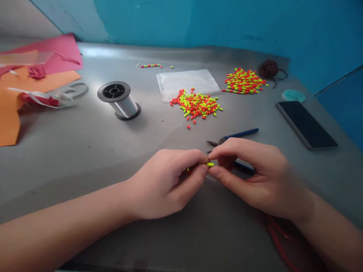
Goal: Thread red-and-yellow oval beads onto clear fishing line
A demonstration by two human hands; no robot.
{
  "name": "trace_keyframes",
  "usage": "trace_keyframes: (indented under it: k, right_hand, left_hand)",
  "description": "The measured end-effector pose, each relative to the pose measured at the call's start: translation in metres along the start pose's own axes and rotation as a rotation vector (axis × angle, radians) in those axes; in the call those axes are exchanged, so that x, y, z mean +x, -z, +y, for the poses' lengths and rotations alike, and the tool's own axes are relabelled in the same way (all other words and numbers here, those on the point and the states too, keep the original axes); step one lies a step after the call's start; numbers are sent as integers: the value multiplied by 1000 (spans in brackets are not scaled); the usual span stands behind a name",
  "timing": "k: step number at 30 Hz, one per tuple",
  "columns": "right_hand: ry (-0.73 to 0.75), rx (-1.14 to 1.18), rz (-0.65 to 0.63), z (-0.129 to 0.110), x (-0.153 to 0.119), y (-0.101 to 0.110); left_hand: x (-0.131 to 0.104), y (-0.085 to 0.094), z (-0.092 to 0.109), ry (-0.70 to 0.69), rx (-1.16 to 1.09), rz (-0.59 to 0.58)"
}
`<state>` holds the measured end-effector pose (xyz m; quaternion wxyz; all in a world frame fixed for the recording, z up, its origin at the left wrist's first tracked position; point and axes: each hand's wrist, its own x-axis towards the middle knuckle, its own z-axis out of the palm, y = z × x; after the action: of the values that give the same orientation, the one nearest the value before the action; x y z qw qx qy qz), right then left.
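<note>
My left hand (176, 181) pinches a yellow-green oval bead (210, 164) between thumb and forefinger, near the front of the grey table. Another bit of yellow-green shows inside its curled fingers. Close by on the right, my right hand (252, 173) has thumb and forefinger curved toward the bead, their tips a small gap apart. A thin clear line (211, 178) runs below the fingertips; I cannot make out whether the right fingers grip it. Pliers with blue handles (241, 133) lie partly hidden behind my right hand. A loose pile of red and yellow-green beads (198, 104) is beyond the hands.
A spool of clear line (124, 105) stands at the left. Farther back are a white plastic bag (187, 81), a second bead pile (245, 81) and a dark yarn ball (269, 69). A phone (306, 124) lies right; coloured paper (62, 56) lies far left.
</note>
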<state>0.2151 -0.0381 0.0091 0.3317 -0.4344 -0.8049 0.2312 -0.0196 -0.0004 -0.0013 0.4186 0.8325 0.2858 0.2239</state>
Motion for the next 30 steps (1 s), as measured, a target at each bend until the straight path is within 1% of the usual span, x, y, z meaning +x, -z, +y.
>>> trace_keyframes:
  k: [5, 11, 15, 20, 24, 30]
  right_hand:
    - [40, -22, -20, 1, 1, 1]
    - [27, -14, -53, 0, 1, 0]
    - [3, -72, -2, -2, 2, 1]
    - [-18, -142, 66, -2, 4, 0]
    - [-25, -156, 72, -2, 4, -1]
    - [-26, -177, 78, -2, 3, 0]
  left_hand:
    - [1, 0, 1, -45, 28, -9]
    - [2, -1, 2, -39, 54, -17]
    - [0, -2, 1, -44, 83, -37]
    - [-1, -3, 1, -125, 107, -125]
    - [-1, -3, 0, -183, 123, -181]
    - [-2, -2, 0, -216, 124, -212]
